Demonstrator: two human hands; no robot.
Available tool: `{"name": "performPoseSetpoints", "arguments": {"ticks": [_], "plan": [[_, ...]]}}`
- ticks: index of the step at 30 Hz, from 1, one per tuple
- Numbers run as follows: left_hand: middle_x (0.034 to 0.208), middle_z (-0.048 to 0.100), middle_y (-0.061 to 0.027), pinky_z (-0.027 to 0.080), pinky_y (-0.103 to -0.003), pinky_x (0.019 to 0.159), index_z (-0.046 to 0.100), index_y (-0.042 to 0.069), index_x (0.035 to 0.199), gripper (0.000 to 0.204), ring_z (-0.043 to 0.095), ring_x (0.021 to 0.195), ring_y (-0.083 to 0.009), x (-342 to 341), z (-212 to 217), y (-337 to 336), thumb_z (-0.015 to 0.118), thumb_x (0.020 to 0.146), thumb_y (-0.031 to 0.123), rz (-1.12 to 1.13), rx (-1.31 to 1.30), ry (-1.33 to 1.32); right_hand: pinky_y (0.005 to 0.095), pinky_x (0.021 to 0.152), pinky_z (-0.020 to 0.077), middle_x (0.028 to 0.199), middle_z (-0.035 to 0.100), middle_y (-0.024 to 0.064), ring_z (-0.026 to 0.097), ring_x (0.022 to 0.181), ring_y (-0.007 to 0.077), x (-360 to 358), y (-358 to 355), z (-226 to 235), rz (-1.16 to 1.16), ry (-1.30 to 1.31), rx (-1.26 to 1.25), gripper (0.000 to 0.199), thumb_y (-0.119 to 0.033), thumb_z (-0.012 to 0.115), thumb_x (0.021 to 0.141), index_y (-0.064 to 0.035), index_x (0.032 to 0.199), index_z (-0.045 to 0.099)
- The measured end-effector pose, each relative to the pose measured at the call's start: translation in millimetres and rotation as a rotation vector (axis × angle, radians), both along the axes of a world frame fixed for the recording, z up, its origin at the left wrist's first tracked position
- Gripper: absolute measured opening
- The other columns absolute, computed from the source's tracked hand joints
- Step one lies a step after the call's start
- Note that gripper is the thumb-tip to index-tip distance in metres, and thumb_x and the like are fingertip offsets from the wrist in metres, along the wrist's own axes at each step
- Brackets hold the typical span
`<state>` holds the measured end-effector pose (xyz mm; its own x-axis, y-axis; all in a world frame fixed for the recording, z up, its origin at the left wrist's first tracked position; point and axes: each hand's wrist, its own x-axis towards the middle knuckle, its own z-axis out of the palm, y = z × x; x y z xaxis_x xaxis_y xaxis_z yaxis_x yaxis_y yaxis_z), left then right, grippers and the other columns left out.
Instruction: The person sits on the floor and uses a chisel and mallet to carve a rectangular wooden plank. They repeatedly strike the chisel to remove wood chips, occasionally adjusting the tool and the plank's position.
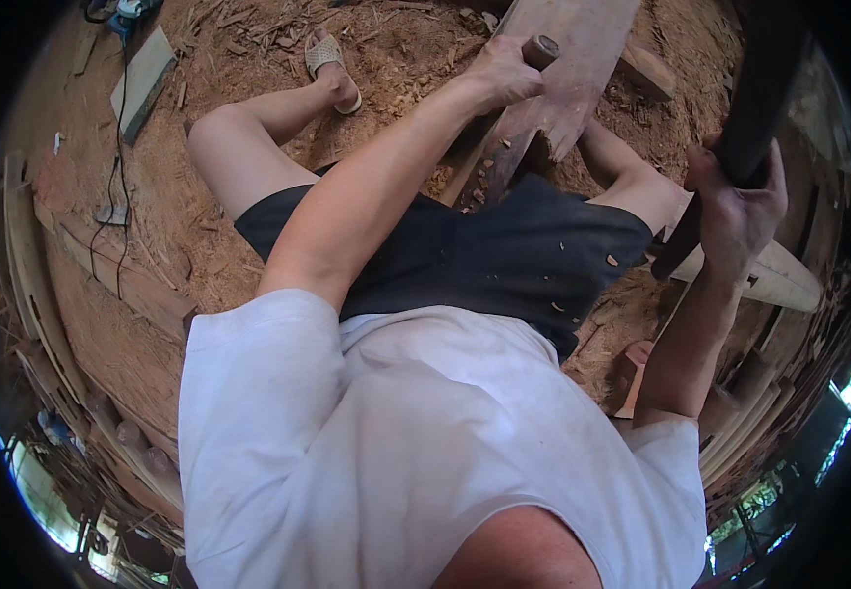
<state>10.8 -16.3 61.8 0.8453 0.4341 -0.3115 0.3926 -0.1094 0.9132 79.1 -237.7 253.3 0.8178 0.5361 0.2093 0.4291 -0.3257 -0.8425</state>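
My left hand (pixel 506 75) is closed around the handle of a chisel (pixel 541 52); only the rounded butt shows above my fist, and the blade is hidden. The fist sits at the left edge of a thick wooden plank (pixel 587 49), whose near end is rough and notched between my legs. Over on the right, my right hand (pixel 740 201) is raised and wrapped around a dark wooden mallet (pixel 754 108). Its thick part reaches up toward the top of the view, and its thinner end (pixel 679 247) sticks out below my hand.
Wood shavings and sawdust cover the ground. A wood block (pixel 646 71) lies right of the plank. On the left are a squared timber (pixel 143 83), a black cord (pixel 116 196) and a blue power tool (pixel 131 8). A pale log (pixel 784 278) lies below my right hand.
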Motion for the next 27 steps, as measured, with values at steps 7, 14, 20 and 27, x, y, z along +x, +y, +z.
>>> {"name": "performPoseSetpoints", "arguments": {"ticks": [7,14,20,27], "plan": [[0.079,0.066,-0.001,0.051,-0.03,0.073,0.068,0.006,0.088,0.018,0.061,0.076,-0.0124,-14.2,-35.1,-2.9,0.075,0.072,0.008,0.056,-0.087,-0.138,0.025,0.063,0.0482,0.082,0.064,0.0013,0.06,0.071,0.0082,11.8,14.4,14.1,0.106,0.003,0.03,0.029,-0.001,0.078,0.08,0.0001,0.105,0.065],[0.09,0.072,-0.0068,0.054,-0.033,0.079,0.07,0.004,0.102,0.029,0.066,0.085,-0.0162,-22.2,-54.5,-8.9,0.077,0.075,0.011,0.04,-0.115,-0.153,0.0348,0.069,0.0532,0.077,0.064,0.0096,0.067,0.075,0.0197,-4.3,22.6,-49.9,0.205,-0.005,-0.572,0.048,-0.012,0.072,0.077,-0.0038,0.123,0.06],[0.089,0.071,-0.0033,0.052,-0.032,0.078,0.07,0.002,0.098,0.022,0.065,0.089,-0.0128,-17.8,-56.6,-21.4,0.068,0.077,0.0,0.052,0.032,-0.122,0.0418,0.078,0.0541,0.093,0.075,0.0127,0.073,0.088,0.0321,-23.4,23.7,-74.4,0.246,-0.094,-0.802,0.06,-0.029,0.082,0.072,-0.0136,0.127,0.063],[0.077,0.068,-0.0071,0.052,-0.035,0.073,0.067,0.006,0.089,0.018,0.063,0.075,-0.0186,-25.6,-60.2,-10.9,0.07,0.071,0.01,-0.013,-0.074,-0.207,0.0433,0.072,0.0556,0.086,0.072,0.0202,0.073,0.079,0.0364,-5.5,25.0,-49.8,0.124,-0.164,-0.496,0.047,-0.018,0.075,0.075,-0.0059,0.118,0.06]]}}
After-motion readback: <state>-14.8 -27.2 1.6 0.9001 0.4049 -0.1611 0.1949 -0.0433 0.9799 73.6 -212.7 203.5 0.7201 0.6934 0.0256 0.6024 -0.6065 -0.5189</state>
